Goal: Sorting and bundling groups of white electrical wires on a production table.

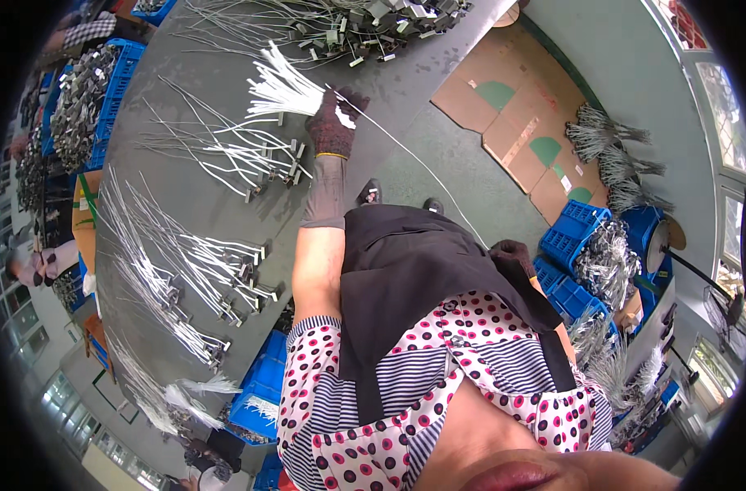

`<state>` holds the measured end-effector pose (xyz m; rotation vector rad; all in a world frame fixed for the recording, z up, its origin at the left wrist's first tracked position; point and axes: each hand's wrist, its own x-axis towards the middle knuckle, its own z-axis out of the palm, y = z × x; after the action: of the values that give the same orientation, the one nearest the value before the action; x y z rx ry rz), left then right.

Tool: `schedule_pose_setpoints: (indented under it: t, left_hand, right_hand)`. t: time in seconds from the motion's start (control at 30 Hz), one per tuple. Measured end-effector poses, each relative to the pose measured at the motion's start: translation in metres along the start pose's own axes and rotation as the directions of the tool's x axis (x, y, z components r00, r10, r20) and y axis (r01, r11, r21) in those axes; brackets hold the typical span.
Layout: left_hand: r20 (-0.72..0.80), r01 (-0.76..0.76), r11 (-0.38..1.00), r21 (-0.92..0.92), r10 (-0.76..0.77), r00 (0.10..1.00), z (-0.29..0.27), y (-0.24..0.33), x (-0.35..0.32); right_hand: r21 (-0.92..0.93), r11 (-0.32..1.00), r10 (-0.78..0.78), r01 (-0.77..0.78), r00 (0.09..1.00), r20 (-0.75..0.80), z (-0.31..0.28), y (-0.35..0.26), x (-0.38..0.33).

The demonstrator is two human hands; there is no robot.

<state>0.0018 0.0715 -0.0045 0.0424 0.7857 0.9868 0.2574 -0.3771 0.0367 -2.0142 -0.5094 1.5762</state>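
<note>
My left hand [332,124], in a dark knitted glove, is closed round a bundle of thin white tubes [285,88] over the grey table. Their loose ends fan out to the left. From that hand a long white strand [422,162] runs in a curve down to my right hand [512,255], low at my right side. That hand wears a dark glove too and looks closed at the strand's end; the apron partly hides it. Left of the bundle lie wires with white sleeves and small metal parts [267,154]. More such wire bunches [213,266] lie nearer along the table.
Across the table's far end is a heap of metal parts with wires [381,24]. Blue crates [576,229] of wire bundles stand at the right, near flattened cardboard [512,123]. Another blue crate [267,376] sits below the table's near edge. A person [46,263] is at the far left.
</note>
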Motion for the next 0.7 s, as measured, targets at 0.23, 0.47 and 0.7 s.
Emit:
schedule_pose_setpoints:
  t: [0.23,0.47,0.7]
  left_hand:
    - [-0.145,-0.166,0.98,0.109,0.18,0.973,0.019,0.013,-0.017]
    - [-0.133,-0.245,0.928,0.28,0.29,0.948,0.008,0.011,-0.037]
    - [-0.006,-0.147,0.941,0.306,0.156,0.988,-0.004,-0.004,-0.064]
  right_hand:
    - [-0.069,0.989,0.122,-0.13,0.986,-0.116,-0.031,0.051,0.008]
    - [-0.069,0.993,0.083,-0.096,0.983,-0.163,0.002,-0.057,0.038]
    - [-0.22,0.901,-0.383,0.373,0.924,-0.001,0.071,-0.176,0.124]
